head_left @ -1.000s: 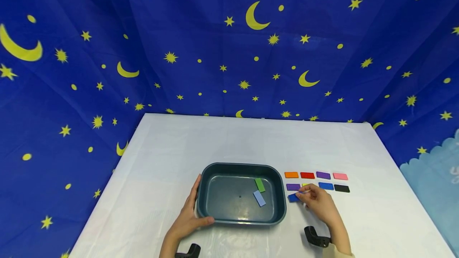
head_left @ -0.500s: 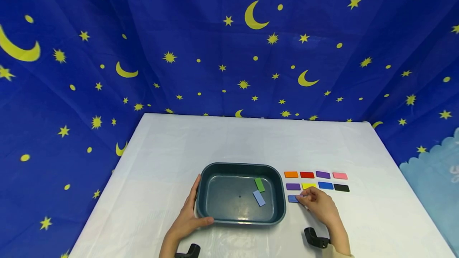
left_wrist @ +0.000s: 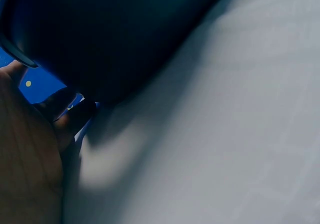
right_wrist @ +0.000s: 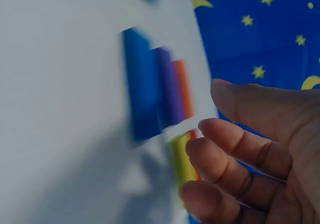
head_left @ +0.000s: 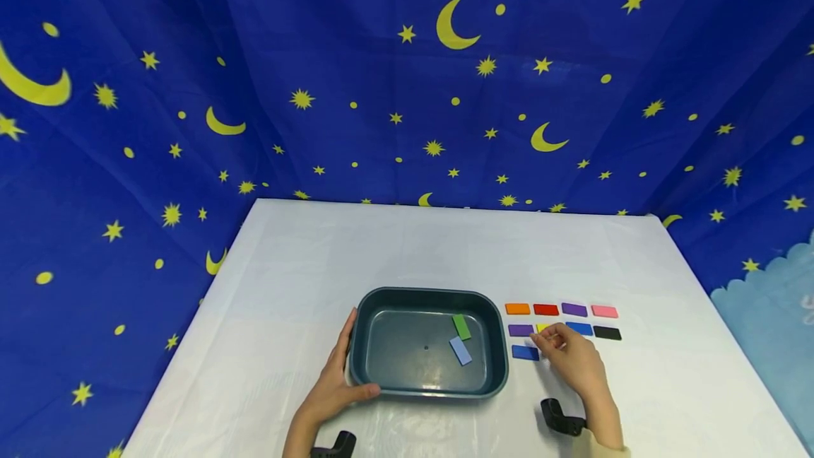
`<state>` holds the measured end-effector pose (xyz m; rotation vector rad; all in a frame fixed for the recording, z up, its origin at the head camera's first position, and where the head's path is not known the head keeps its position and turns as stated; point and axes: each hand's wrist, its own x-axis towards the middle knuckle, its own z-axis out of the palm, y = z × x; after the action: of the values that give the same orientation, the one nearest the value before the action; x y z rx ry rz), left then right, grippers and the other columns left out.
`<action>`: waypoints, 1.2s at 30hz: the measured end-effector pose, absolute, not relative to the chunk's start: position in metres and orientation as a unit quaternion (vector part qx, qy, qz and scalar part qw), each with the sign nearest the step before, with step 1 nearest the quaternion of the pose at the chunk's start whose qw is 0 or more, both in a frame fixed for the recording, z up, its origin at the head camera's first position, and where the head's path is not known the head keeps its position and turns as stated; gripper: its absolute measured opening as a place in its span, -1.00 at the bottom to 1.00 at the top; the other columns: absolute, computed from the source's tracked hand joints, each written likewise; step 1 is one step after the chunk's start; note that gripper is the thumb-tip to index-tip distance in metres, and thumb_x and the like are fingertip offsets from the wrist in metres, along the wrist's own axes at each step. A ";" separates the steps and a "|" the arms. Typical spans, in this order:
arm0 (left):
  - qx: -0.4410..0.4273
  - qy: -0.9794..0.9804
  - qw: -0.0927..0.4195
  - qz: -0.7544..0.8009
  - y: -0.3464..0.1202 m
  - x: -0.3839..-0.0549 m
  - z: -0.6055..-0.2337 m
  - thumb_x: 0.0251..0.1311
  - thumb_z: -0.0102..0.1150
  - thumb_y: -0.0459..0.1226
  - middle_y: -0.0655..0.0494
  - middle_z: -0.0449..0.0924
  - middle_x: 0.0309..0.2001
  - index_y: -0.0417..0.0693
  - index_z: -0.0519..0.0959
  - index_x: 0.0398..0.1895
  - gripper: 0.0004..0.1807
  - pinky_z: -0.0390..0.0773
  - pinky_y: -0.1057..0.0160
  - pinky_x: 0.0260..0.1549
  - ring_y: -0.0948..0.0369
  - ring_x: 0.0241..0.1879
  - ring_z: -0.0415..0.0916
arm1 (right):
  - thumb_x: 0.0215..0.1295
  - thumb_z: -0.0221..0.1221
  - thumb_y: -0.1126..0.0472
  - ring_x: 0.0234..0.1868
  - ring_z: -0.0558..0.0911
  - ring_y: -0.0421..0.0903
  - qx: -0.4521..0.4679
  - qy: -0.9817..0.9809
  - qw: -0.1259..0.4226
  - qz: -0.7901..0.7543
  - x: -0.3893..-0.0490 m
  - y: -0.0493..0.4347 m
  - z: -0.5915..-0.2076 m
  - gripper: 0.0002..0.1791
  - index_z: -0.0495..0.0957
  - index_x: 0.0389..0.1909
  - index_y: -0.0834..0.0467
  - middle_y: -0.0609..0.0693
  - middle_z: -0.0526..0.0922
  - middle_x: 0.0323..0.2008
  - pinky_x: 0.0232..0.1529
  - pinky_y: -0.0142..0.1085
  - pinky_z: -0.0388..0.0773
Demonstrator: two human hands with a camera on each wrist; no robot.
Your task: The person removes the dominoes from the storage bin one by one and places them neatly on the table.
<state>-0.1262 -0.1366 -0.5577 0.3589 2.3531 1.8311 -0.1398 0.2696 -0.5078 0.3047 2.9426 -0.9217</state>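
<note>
A dark teal plastic tub (head_left: 426, 396) sits in the middle of the head view. My left hand (head_left: 333, 387) holds its left end, thumb on the front rim and fingers along the side wall. In the tub lie a green block (head_left: 461, 326) and a light blue block (head_left: 461, 351). To the right, a blue block (head_left: 525, 353) lies flat below two rows of blocks. My right hand (head_left: 575, 366) hovers just beside it, fingers loosely bent and holding nothing. The right wrist view shows a gap between those fingers and the blue block (right_wrist: 140, 86).
The back row has orange (head_left: 517, 309), red (head_left: 545, 309), purple (head_left: 574, 309) and pink (head_left: 604, 312) blocks. Before it lie purple (head_left: 521, 331), partly covered yellow (head_left: 543, 328), blue (head_left: 579, 329) and black (head_left: 607, 333) ones. A starry curtain (head_left: 381, 76) hangs behind the white table (head_left: 254, 345).
My right hand has laid the blue block flat under the purple one, let it go and drawn slightly to the right. The left hand stays on the tub.
</note>
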 end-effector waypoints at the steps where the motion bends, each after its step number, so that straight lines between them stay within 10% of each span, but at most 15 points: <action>1: 0.119 0.782 0.069 0.608 -0.137 -0.126 -0.558 -0.22 0.50 -0.08 0.15 -0.24 0.50 0.39 -0.23 0.51 0.30 -0.07 -0.40 0.13 -0.07 0.40 -0.16 | 0.20 0.28 0.01 -0.53 0.43 -0.09 0.090 0.951 0.011 -0.295 -0.141 0.268 -0.503 -0.69 0.57 -0.31 0.22 -0.04 0.50 -0.55 -0.53 -0.26 0.30; 9: 0.133 0.782 0.064 0.605 -0.137 -0.126 -0.559 -0.19 0.50 -0.07 0.13 -0.23 0.50 0.35 -0.24 0.52 0.29 -0.05 -0.39 0.12 -0.08 0.39 -0.15 | 0.16 0.33 0.04 -0.58 0.42 -0.18 -0.034 0.958 -0.007 -0.286 -0.159 0.236 -0.460 -0.75 0.59 -0.31 0.14 -0.14 0.50 -0.58 -0.60 -0.31 0.34; 20: 0.139 0.786 0.060 0.600 -0.138 -0.125 -0.558 -0.18 0.50 -0.09 0.10 -0.23 0.50 0.36 -0.23 0.51 0.28 -0.03 -0.40 0.12 -0.09 0.38 -0.14 | 0.12 0.34 0.00 -0.52 0.41 -0.26 -0.260 0.933 0.113 -0.223 -0.190 0.179 -0.436 -0.75 0.56 -0.35 0.07 -0.26 0.47 -0.56 -0.49 -0.31 0.36; 36: 0.128 0.786 0.063 0.602 -0.137 -0.125 -0.558 -0.21 0.51 -0.06 0.11 -0.21 0.50 0.42 -0.24 0.50 0.29 -0.03 -0.41 0.11 -0.08 0.38 -0.11 | -0.27 0.56 0.09 -0.59 0.50 -0.01 -0.207 0.968 0.115 -0.088 -0.188 0.139 -0.466 -0.61 0.50 -0.69 0.15 -0.02 0.48 -0.68 -0.53 -0.08 0.48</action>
<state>-0.1252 -0.1370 -0.5577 0.3879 2.3739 1.8172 -0.1878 0.1394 -0.4656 -0.6070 2.8363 -0.2584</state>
